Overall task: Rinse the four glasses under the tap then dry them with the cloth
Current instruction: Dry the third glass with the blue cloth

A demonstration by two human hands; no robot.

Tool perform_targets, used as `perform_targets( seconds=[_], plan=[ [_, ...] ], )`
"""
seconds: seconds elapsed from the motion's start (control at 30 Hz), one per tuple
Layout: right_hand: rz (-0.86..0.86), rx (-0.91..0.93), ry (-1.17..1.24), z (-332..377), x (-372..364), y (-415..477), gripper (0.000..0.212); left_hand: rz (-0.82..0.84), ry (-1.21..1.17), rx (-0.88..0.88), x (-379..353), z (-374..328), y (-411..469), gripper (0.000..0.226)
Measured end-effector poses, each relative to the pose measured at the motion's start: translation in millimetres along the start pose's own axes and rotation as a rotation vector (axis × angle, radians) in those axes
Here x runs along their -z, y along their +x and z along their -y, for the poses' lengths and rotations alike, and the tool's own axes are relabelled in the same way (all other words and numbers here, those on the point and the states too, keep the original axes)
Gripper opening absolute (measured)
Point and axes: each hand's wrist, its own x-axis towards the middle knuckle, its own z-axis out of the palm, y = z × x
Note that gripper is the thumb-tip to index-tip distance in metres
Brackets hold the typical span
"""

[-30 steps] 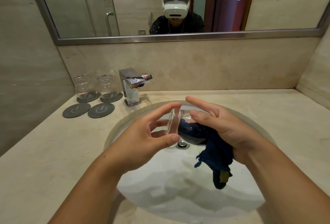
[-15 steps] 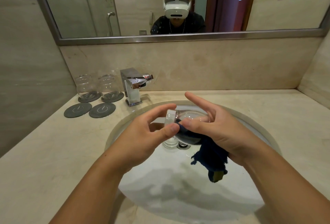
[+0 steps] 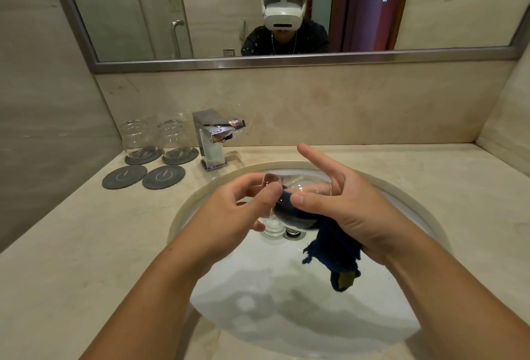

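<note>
I hold a clear glass (image 3: 301, 187) on its side over the white sink (image 3: 286, 302). My left hand (image 3: 243, 210) grips its base end with thumb and fingers. My right hand (image 3: 344, 204) has a dark blue cloth (image 3: 332, 247) pushed into the glass, the rest hanging down below the palm. Another glass (image 3: 272, 229) stands in the basin beside the drain (image 3: 294, 234). Two more glasses, one on the left (image 3: 137, 138) and one on the right (image 3: 175, 138), stand upside down on coasters at the back left. The chrome tap (image 3: 213, 138) runs no water.
Two bare grey coasters, the left coaster (image 3: 124, 176) and the right coaster (image 3: 163, 176), lie in front of the upturned glasses. A beige stone counter (image 3: 71, 245) surrounds the sink. A wall-wide mirror (image 3: 229, 9) shows a person with a white headset.
Both hands have lifted the glass slightly and turned it. My right index finger has straightened away from the glass, and the cloth tail swung a little.
</note>
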Motion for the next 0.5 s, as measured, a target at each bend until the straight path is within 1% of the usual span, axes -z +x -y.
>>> perform_targets(
  seconds=[0.07, 0.2, 0.33, 0.43, 0.5],
  plan=[
    [0.016, -0.019, 0.015, -1.0, 1.0, 0.6, 0.1, 0.013, 0.012, -0.027, 1.2, 0.0, 0.0, 0.04],
    [0.033, -0.059, 0.065, -1.0, 5.3, 1.5, 0.092, 0.102, -0.008, -0.076, 5.2, -1.2, -2.8, 0.062],
    [-0.01, -0.058, 0.126, -2.8, 9.3, 2.9, 0.081, 0.152, -0.027, -0.143, 5.3, -2.3, -3.3, 0.066],
    [0.005, -0.048, 0.141, -3.6, 9.5, 4.0, 0.081, 0.157, -0.013, -0.178, 6.1, 0.1, -1.6, 0.07],
    [0.014, -0.04, 0.142, -4.2, 8.5, 5.0, 0.081, 0.111, -0.04, -0.15, 5.2, -1.6, -1.3, 0.068]
  ],
)
